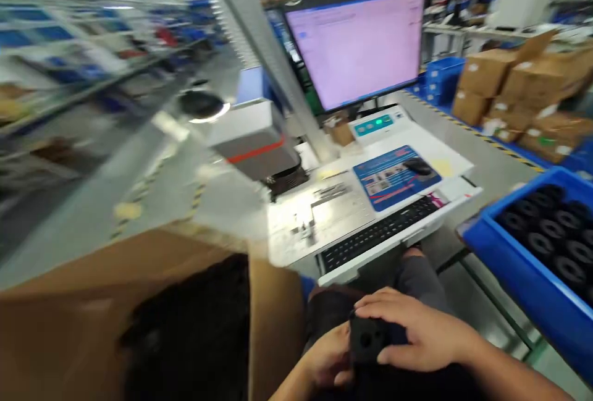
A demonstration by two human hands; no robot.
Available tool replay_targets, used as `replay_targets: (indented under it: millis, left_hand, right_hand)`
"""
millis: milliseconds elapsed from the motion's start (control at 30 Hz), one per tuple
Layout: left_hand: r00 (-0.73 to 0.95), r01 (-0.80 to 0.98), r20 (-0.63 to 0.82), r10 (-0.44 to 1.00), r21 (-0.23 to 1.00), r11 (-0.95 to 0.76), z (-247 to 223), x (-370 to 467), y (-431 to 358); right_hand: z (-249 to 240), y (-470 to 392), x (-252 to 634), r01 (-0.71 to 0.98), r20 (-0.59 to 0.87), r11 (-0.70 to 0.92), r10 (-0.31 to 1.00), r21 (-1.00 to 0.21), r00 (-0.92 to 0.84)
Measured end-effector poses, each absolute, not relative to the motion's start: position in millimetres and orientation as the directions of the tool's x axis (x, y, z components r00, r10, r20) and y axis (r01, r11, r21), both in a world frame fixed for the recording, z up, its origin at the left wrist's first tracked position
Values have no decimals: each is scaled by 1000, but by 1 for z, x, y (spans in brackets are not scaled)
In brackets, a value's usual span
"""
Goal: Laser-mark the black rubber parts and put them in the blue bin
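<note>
Over my lap, a small black block-shaped part point(364, 340) with round holes in its face sits between my two hands. My left hand point(328, 354) grips its left side, with some fingers hidden behind it. My right hand point(412, 330) wraps round the top and right side, thumb near the lower edge. To the left stands an open cardboard box point(273, 327) with a dark mass point(194, 333) inside, too blurred to make out. On the right a blue bin point(523, 271) holds several black round parts point(551, 228) with ring-shaped ends.
Ahead is a white workstation with a metal plate point(333, 206), a grey machine head point(252, 141) on an upright column point(273, 55), a monitor point(359, 49), a keyboard point(380, 231) and a mouse point(417, 166). Cardboard boxes point(491, 73) are stacked at the back right.
</note>
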State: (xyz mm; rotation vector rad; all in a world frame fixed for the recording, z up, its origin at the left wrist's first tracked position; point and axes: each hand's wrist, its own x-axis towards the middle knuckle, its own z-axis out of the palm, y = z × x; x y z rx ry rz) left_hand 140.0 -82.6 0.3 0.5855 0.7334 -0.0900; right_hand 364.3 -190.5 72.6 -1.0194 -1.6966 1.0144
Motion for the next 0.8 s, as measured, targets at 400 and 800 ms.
replay_targets:
  millis: [400, 800]
  left_hand:
    - [803, 358, -593, -66, 390, 848, 3, 171, -76]
    - [627, -167, -555, 546, 590, 790, 2, 51, -28]
  right_hand:
    - [27, -194, 383, 42, -169, -166, 982, -985, -88]
    - [10, -15, 351, 394, 102, -87, 896, -915, 433]
